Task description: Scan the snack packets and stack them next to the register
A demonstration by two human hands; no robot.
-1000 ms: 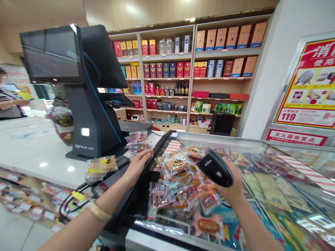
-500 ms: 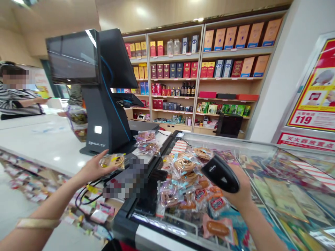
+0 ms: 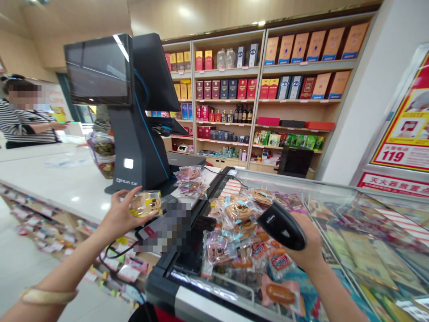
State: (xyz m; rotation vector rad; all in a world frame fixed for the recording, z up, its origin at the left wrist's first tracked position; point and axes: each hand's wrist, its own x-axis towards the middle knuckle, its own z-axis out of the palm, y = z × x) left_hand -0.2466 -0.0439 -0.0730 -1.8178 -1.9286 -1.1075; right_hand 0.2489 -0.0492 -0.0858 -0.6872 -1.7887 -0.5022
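My left hand (image 3: 122, 211) grips a clear snack packet (image 3: 146, 204) with yellow print by its left edge, fingers and thumb curved around it, at the counter's edge. In my right hand (image 3: 309, 243) is a black barcode scanner (image 3: 282, 226), its head pointing left over the glass. Below the scanner lies a pile of wrapped snacks (image 3: 238, 209), some round with blue print, others in orange-red wrappers. A wrapped sausage (image 3: 280, 293) rests apart, nearer to me. Two or more purple-printed packets (image 3: 189, 181) sit on the counter beside the register.
A dual-screen register (image 3: 140, 147) stands on the white counter (image 3: 67, 179). To the right is a glass-topped freezer (image 3: 348, 210) holding packaged goods. Shelves of boxes (image 3: 224, 89) line the back. A person in a striped top (image 3: 23, 123) stands at far left.
My left hand has moved left from near the purple-printed packets and taken hold of the yellow-printed packet. The view has turned slightly left. My right hand keeps holding the scanner over the pile.
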